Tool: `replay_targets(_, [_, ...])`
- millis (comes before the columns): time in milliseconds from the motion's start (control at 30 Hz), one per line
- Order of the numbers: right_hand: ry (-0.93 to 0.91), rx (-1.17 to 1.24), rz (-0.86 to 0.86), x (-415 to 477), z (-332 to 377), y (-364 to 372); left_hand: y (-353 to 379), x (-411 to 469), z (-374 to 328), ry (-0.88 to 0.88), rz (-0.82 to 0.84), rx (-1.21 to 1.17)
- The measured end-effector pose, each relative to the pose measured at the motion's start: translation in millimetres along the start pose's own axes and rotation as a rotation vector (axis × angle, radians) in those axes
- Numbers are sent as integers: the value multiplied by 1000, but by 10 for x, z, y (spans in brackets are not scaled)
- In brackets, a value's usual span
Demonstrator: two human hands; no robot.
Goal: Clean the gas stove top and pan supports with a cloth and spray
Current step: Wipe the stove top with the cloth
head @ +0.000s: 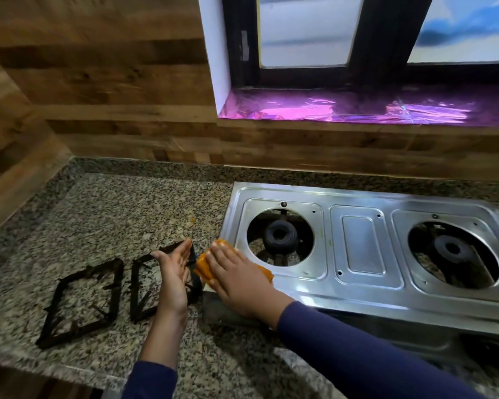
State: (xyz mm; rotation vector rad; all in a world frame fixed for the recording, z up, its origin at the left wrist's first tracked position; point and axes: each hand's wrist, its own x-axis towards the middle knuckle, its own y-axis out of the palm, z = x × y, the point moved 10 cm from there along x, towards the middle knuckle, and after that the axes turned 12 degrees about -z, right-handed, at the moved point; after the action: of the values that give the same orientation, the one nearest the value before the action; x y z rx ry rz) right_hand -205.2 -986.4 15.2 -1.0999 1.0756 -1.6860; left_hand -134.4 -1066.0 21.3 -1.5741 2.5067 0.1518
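Observation:
A steel two-burner gas stove (357, 249) stands on the granite counter with both pan supports taken off. My right hand (236, 280) lies flat with straight fingers on an orange cloth (205, 264), pressing it onto the stove's front left corner. My left hand (173, 272) is held open on edge just left of that corner, palm facing the cloth, touching nothing that I can see. Two dark square pan supports lie on the counter to the left: one (81, 303) further left, the other (144, 286) partly behind my left hand. No spray bottle is in view.
The granite counter (113, 214) stretches left and behind the stove, with small crumbs near the stove's left edge. A wooden wall backs it. A window sill (357, 108) covered in shiny purple foil sits above the stove. The counter's front edge runs at lower left.

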Motion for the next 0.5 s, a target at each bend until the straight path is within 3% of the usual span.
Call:
replay_targets(133, [-255,97,42,-276,347,75,-11,-32,-166,60,0,12])
replay_targets(200, [-289,134,11,-506,251,-8,-44,-27,-221,81,-9,10])
replay_targets(367, [-17,91,-231,-611,-203,-275,-136,-97,-195,72,-26,11])
replay_targets(500, [149,82,-138,-141,-76,-138,-70,-196,-133,49,7,19])
